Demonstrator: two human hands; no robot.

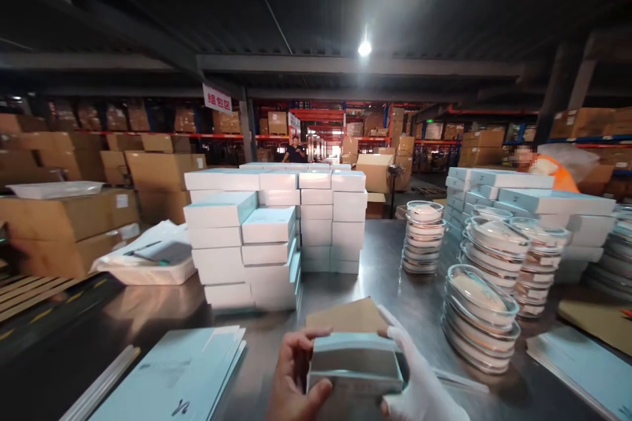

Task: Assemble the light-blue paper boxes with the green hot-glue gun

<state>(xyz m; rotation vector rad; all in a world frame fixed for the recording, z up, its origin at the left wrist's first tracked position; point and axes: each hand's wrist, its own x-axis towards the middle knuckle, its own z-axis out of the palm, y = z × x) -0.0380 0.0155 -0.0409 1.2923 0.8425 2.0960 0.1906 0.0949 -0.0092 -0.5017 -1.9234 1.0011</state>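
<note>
- Bare left hand [296,378] and white-gloved right hand [419,381] are gripping a pale-blue carton [356,363] at opposite ends, steadying it above the steel table [375,283].
- Finished cartons [276,230] are stacking up beyond the hands; lidded glass dishes [481,309] are waiting to their right.

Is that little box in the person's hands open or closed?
Open. The box shows a dark hollow end facing the camera, with a brown flap standing up behind it. The left hand and the white-gloved right hand grip its sides.
</note>
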